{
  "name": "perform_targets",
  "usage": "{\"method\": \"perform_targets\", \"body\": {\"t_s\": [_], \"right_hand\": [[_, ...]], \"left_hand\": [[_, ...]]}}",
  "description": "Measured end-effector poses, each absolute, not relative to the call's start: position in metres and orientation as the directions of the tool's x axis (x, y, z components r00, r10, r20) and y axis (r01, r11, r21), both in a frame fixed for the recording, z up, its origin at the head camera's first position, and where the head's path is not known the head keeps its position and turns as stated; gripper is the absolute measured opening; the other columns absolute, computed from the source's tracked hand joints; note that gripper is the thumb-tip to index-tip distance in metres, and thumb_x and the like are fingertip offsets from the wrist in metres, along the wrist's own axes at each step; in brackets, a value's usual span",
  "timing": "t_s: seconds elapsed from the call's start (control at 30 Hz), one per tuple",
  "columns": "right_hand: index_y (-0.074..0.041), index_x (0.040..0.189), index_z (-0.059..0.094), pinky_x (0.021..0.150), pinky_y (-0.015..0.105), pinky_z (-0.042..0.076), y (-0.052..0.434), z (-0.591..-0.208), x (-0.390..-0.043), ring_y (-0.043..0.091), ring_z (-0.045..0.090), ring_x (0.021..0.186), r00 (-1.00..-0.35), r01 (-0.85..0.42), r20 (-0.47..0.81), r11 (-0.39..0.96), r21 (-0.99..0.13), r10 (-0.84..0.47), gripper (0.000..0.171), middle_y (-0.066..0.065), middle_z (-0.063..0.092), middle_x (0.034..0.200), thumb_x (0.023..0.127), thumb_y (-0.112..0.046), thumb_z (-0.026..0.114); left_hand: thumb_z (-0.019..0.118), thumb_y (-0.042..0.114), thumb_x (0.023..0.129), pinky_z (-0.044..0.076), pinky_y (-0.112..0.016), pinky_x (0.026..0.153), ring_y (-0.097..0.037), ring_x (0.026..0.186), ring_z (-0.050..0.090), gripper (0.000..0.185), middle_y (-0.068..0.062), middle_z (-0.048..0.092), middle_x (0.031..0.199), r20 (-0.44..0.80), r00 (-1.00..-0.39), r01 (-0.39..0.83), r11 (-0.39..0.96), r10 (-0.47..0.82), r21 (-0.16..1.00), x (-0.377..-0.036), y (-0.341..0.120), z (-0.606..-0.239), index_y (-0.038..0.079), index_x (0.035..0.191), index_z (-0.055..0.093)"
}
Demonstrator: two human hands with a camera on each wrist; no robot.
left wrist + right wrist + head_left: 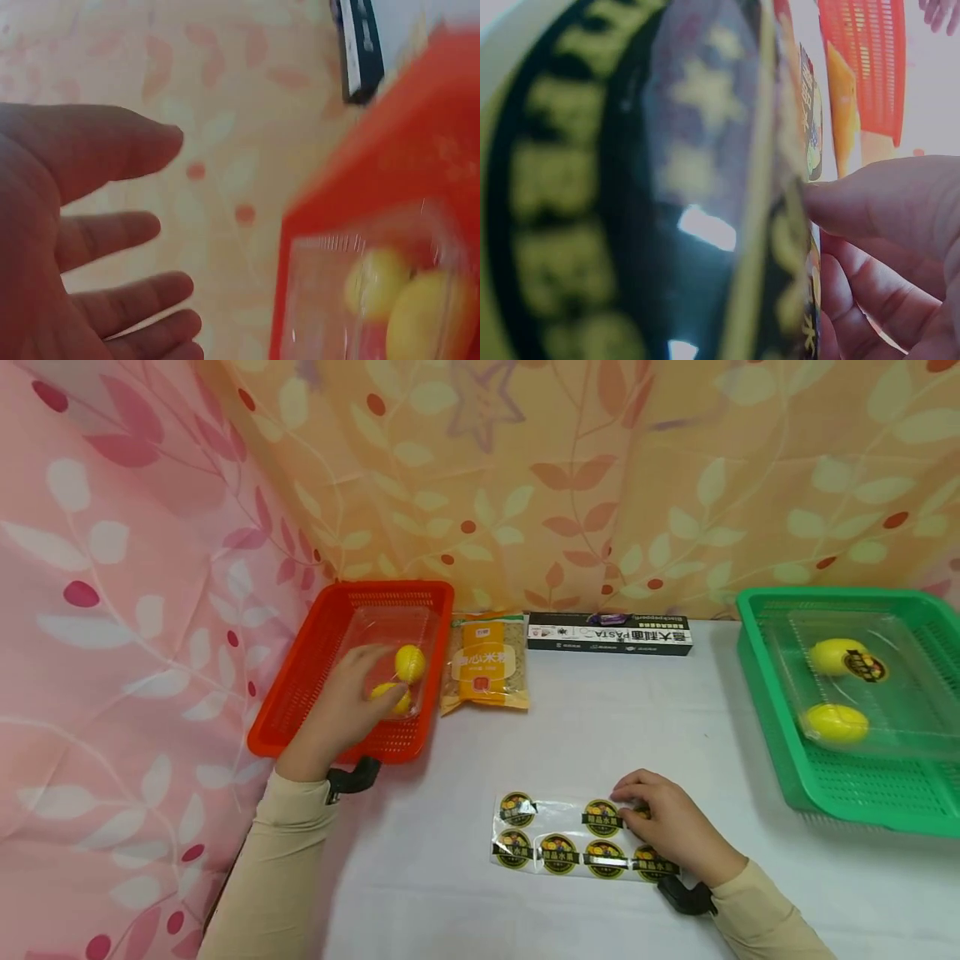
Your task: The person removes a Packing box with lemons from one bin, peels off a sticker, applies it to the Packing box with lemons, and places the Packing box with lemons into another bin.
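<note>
The right hand pinches a sticker sheet; at its ten o'clock, the left hand spreads wide above a red basket.

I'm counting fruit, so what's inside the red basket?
A clear plastic box holding two yellow fruits lies in the red basket. From the head camera, the left hand covers part of both, hiding whatever lies beneath.

left sleeve: was plain light beige
right sleeve: matched it
wrist gadgets: were black, kinda chunky
</note>
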State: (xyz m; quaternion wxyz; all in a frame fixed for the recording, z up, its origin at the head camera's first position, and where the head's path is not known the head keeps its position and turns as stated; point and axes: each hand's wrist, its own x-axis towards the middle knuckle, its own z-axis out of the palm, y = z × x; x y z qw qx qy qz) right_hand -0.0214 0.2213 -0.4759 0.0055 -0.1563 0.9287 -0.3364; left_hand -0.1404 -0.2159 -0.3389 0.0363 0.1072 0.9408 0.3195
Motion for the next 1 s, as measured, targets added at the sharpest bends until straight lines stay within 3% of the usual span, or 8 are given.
{"method": "perform_targets", "body": {"t_s": [0.2,0.4,0.53,0.67,0.83,0.93,1.0], "right_hand": [[-0.004,0.103,0.080,0.081,0.032,0.057,0.222,-0.476,-0.021,0.015,0.067,0.096,-0.958,-0.258,0.074,0.725,-0.639,-0.276,0.020,-0.005,0.069,0.109,0.085,0.005,0.078],[-0.004,0.104,0.079,0.081,0.030,0.058,0.223,-0.480,-0.021,0.013,0.068,0.096,-0.961,-0.245,0.070,0.703,-0.668,-0.268,0.021,-0.003,0.068,0.110,0.085,0.006,0.077],[-0.006,0.103,0.080,0.080,0.029,0.058,0.223,-0.481,-0.021,0.011,0.067,0.094,-0.962,-0.243,0.075,0.696,-0.676,-0.263,0.021,-0.004,0.068,0.109,0.085,0.006,0.078],[-0.006,0.103,0.080,0.079,0.029,0.057,0.221,-0.481,-0.022,0.010,0.067,0.094,-0.961,-0.244,0.076,0.686,-0.686,-0.266,0.021,-0.005,0.068,0.109,0.086,0.006,0.077],[-0.007,0.103,0.080,0.079,0.029,0.058,0.221,-0.479,-0.021,0.011,0.067,0.095,-0.961,-0.238,0.065,0.681,-0.692,-0.270,0.021,-0.005,0.068,0.109,0.087,0.006,0.077],[-0.008,0.103,0.080,0.079,0.028,0.057,0.221,-0.478,-0.021,0.011,0.067,0.094,-0.962,-0.235,0.065,0.677,-0.697,-0.266,0.021,-0.006,0.068,0.109,0.086,0.005,0.078],[-0.008,0.103,0.080,0.078,0.028,0.057,0.221,-0.478,-0.021,0.011,0.067,0.094,-0.962,-0.234,0.069,0.672,-0.703,-0.264,0.021,-0.005,0.068,0.109,0.087,0.005,0.078]], "left_hand": [[0.064,0.039,0.104,0.035,-0.067,0.117,-0.048,0.145,0.037,0.078,-0.028,0.032,0.162,-0.123,-0.980,0.062,0.831,0.156,0.553,-0.173,-0.254,-0.342,0.002,0.164,0.030],[0.060,0.038,0.106,0.043,-0.064,0.111,-0.046,0.125,0.052,0.073,-0.031,0.052,0.145,-0.169,-0.971,0.049,0.833,0.169,0.550,-0.195,-0.280,-0.358,-0.003,0.160,0.034],[0.057,0.042,0.107,0.049,-0.060,0.106,-0.043,0.115,0.057,0.074,-0.029,0.056,0.139,-0.241,-0.954,0.007,0.819,0.177,0.574,-0.200,-0.289,-0.364,-0.002,0.162,0.032],[0.055,0.047,0.107,0.042,-0.064,0.112,-0.049,0.129,0.050,0.085,-0.033,0.046,0.150,-0.337,-0.933,-0.103,0.809,0.123,0.578,-0.203,-0.298,-0.369,-0.005,0.164,0.020],[0.046,0.062,0.105,0.028,-0.070,0.119,-0.056,0.147,0.028,0.100,-0.037,0.022,0.164,-0.470,-0.882,-0.264,0.791,0.033,0.552,-0.202,-0.307,-0.375,-0.010,0.163,0.008],[0.041,0.064,0.106,0.033,-0.066,0.119,-0.052,0.142,0.034,0.096,-0.035,0.033,0.157,-0.510,-0.859,-0.326,0.736,0.031,0.593,-0.202,-0.312,-0.379,-0.011,0.162,0.017],[0.040,0.062,0.107,0.041,-0.060,0.113,-0.046,0.131,0.043,0.089,-0.031,0.045,0.142,-0.519,-0.854,-0.345,0.707,0.037,0.617,-0.204,-0.316,-0.382,-0.011,0.157,0.031]]}}
